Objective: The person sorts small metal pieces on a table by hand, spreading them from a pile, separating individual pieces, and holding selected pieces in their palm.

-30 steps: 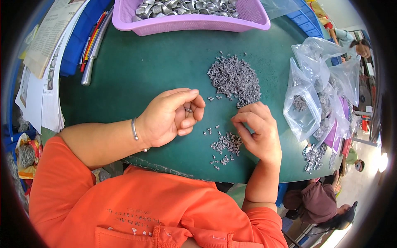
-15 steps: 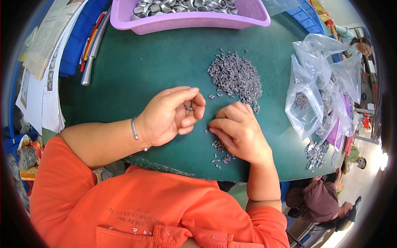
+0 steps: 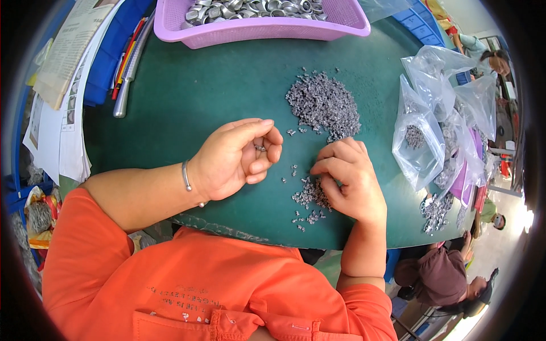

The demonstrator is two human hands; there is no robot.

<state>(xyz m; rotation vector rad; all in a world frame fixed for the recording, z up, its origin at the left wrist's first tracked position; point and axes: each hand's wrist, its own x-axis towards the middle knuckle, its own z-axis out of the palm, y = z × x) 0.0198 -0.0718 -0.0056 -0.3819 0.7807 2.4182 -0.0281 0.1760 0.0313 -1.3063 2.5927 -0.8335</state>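
My left hand [image 3: 233,156] is turned palm inward with its fingers curled, and a few small grey metal pieces [image 3: 260,148] show between them. Over the green tabletop, my right hand [image 3: 354,181] is loosely bent, its thumb and forefinger apart and no piece visible between them. Just beside and partly under it is a small scatter of the same grey pieces [image 3: 311,193]. Beyond its fingertips rises a larger heap of these tiny pieces [image 3: 323,104]. The exact shape of each piece is too small to make out.
A purple basket [image 3: 261,30] of silvery metal rings stands at the far edge. Clear plastic bags [image 3: 418,142] and loose metal bits [image 3: 437,213] lie on the right. To the left are a metal rod [image 3: 124,94], pens and papers [image 3: 57,131]. Other people are at the right.
My right hand has moved right, and its thumb and forefinger have parted. More grey pieces of the small scatter now show beside it. My left hand has stayed in place.
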